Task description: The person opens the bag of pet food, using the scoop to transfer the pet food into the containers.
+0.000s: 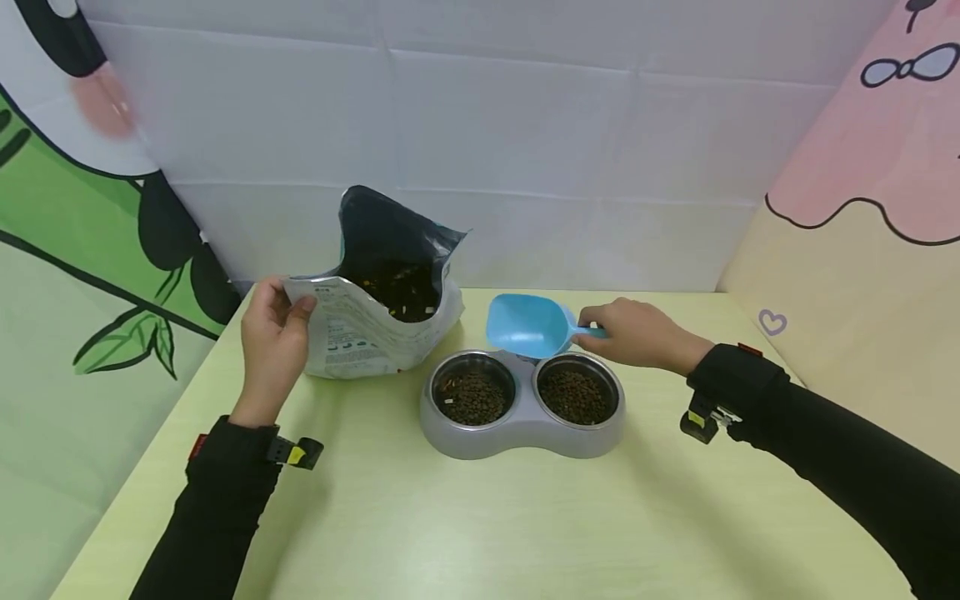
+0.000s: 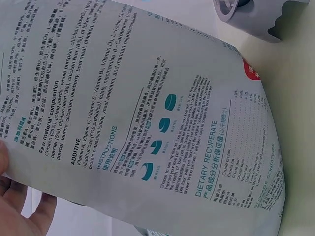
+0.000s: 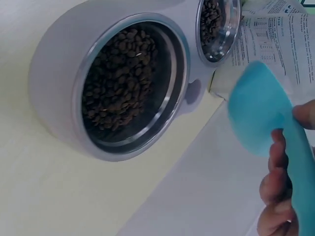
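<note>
My left hand (image 1: 274,342) pinches the upper left edge of an opened pet food bag (image 1: 352,333). Dark kibble shows inside its wide mouth, and printed text covers the side seen in the left wrist view. By its handle, my right hand (image 1: 633,333) grips a light blue scoop (image 1: 528,325), held behind and above the double pet bowl (image 1: 521,442). No kibble shows in the scoop in the head view. Brown kibble lies in both steel bowls, the left bowl (image 1: 474,392) and the right bowl (image 3: 120,83).
A pale yellow table (image 1: 465,533) carries the bag and the bowls. Behind it hangs a creased white backdrop (image 1: 510,125). Printed cartoon panels stand at the left and right, close to the table's edges.
</note>
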Demonstrator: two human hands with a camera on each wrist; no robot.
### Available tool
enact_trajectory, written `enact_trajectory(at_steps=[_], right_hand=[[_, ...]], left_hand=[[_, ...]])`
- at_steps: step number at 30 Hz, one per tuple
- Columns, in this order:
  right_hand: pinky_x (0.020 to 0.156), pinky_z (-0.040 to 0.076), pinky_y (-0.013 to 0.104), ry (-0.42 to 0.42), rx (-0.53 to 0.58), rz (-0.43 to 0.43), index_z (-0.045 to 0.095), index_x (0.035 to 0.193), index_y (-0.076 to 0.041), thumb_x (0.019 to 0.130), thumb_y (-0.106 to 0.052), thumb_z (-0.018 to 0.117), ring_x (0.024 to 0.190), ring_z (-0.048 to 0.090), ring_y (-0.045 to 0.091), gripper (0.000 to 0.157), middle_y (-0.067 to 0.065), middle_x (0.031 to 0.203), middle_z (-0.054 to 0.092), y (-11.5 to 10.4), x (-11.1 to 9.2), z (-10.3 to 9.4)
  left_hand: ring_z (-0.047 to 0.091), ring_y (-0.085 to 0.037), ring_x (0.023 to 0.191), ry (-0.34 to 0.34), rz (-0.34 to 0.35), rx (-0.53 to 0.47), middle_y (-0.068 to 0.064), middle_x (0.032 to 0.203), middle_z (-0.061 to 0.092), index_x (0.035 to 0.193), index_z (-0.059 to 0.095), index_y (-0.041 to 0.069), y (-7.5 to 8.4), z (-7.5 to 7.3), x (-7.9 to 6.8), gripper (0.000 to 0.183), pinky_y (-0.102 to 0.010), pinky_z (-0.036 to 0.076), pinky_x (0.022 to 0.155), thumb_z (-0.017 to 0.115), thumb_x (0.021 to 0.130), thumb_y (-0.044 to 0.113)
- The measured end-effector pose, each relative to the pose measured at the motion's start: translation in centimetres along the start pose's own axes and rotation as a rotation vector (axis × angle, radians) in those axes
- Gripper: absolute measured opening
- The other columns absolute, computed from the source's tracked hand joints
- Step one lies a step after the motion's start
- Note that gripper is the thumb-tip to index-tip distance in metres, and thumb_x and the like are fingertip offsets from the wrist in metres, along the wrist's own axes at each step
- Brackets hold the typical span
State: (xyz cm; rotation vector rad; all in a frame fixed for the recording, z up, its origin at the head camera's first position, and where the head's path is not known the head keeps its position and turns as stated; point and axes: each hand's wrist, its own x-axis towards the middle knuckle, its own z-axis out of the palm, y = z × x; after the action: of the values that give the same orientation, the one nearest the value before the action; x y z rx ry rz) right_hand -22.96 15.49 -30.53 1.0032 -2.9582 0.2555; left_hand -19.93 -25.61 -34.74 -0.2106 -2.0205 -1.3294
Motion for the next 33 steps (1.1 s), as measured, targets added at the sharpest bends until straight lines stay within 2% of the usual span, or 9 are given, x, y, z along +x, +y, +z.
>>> enact_trajectory(at_steps=[4, 11, 20, 27, 33], right_hand=[[0.051, 0.038, 0.030, 0.063, 0.024, 0.042, 0.054, 0.099, -0.013, 0.091, -0.034, 0.052, 0.056, 0.044, 0.011, 0.022, -0.006, 0.067, 0.052, 1.0, -1.2, 0.0], [0.047, 0.043, 0.030, 0.085, 0.143, 0.145, 0.044, 0.110, -0.014, 0.092, -0.037, 0.049, 0.052, 0.051, 0.011, 0.029, 0.000, 0.065, 0.050, 3.3, -3.2, 0.1], [0.043, 0.035, 0.030, 0.140, 0.021, 0.258, 0.043, 0.114, -0.011, 0.093, -0.037, 0.048, 0.059, 0.046, 0.017, 0.034, 0.005, 0.077, 0.056, 6.2, -5.6, 0.3], [0.041, 0.029, 0.030, 0.135, -0.011, 0.327, 0.046, 0.113, -0.010, 0.096, -0.031, 0.034, 0.053, 0.040, 0.016, 0.030, 0.001, 0.067, 0.048, 8.3, -7.9, 1.0], [0.040, 0.025, 0.029, 0.136, -0.015, 0.373, 0.047, 0.119, -0.008, 0.096, -0.031, 0.033, 0.051, 0.038, 0.015, 0.035, -0.001, 0.065, 0.048, 9.6, -9.8, 2.4]], left_hand=[[0.050, -0.015, 0.106, 0.018, -0.003, -0.007, -0.006, 0.112, 0.052, 0.116, 0.046, 0.002, -0.4, 0.1, 0.5, 0.026, -0.033, 0.042, 0.094, 0.051, 0.091, 0.007], [0.048, -0.016, 0.110, 0.033, -0.025, -0.011, -0.007, 0.116, 0.051, 0.117, 0.044, 0.003, -1.1, 0.4, 1.4, 0.027, -0.035, 0.041, 0.096, 0.050, 0.091, 0.008], [0.048, -0.015, 0.111, 0.033, -0.034, 0.013, -0.008, 0.117, 0.051, 0.118, 0.042, 0.003, -1.4, 0.5, 3.0, 0.027, -0.036, 0.041, 0.096, 0.049, 0.092, 0.009], [0.049, -0.016, 0.111, 0.019, -0.030, 0.040, -0.008, 0.119, 0.052, 0.118, 0.042, 0.003, -1.5, 0.2, 3.9, 0.028, -0.037, 0.040, 0.097, 0.049, 0.092, 0.011], [0.050, -0.014, 0.106, 0.020, -0.035, 0.033, -0.009, 0.116, 0.053, 0.115, 0.044, 0.002, -1.7, 0.0, 4.4, 0.026, -0.035, 0.043, 0.093, 0.050, 0.091, 0.011]])
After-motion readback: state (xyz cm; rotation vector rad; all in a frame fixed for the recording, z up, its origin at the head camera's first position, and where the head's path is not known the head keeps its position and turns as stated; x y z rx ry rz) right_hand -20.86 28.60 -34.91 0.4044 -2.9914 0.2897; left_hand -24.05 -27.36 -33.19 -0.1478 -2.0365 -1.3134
